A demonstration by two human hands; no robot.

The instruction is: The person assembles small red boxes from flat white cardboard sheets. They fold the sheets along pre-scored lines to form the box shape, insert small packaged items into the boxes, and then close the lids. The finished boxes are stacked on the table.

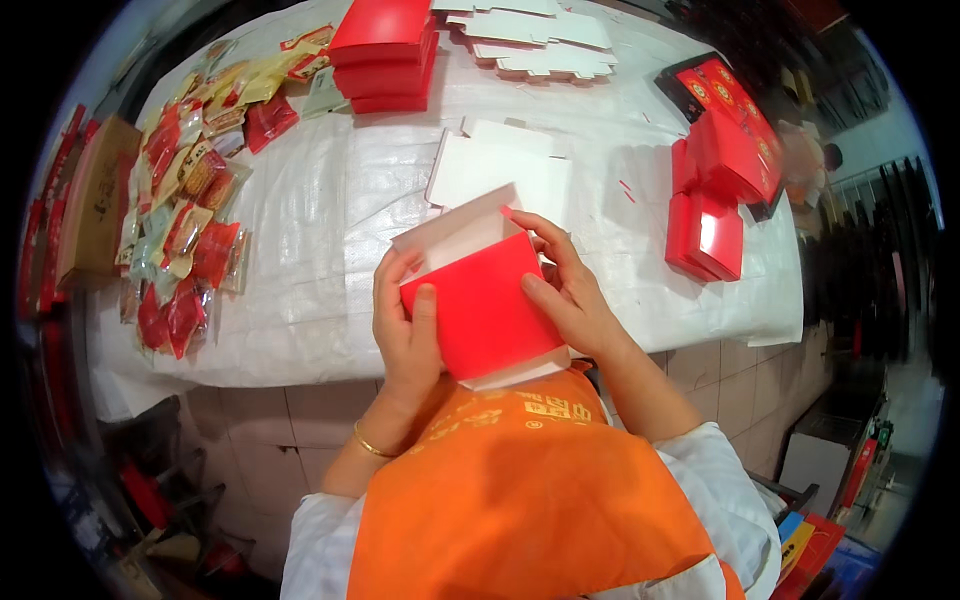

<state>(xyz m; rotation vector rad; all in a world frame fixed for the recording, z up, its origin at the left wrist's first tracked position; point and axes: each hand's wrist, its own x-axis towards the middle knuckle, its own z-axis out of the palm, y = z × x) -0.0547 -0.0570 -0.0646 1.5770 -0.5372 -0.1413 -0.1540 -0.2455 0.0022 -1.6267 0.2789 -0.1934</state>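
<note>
Close in front of my orange apron, both hands hold a red cardboard box [485,305] with white insides. Its far end stands open with white flaps up, and another white flap shows at the near end. My left hand [405,325] grips the left side, thumb on the red face. At the right side my right hand [570,290] holds on, its thumb on the red face and its fingers by the far flap. Just beyond the box, flat white carton blanks [500,165] lie on the table, partly hidden by the box and my hands.
Many packaged snacks [205,170] spread over the table's left side. Red boxes [380,50] are stacked at the far middle beside more white blanks [540,40]. Folded red boxes [710,235] and a black tray [720,85] sit at right. A brown carton [98,200] stands far left.
</note>
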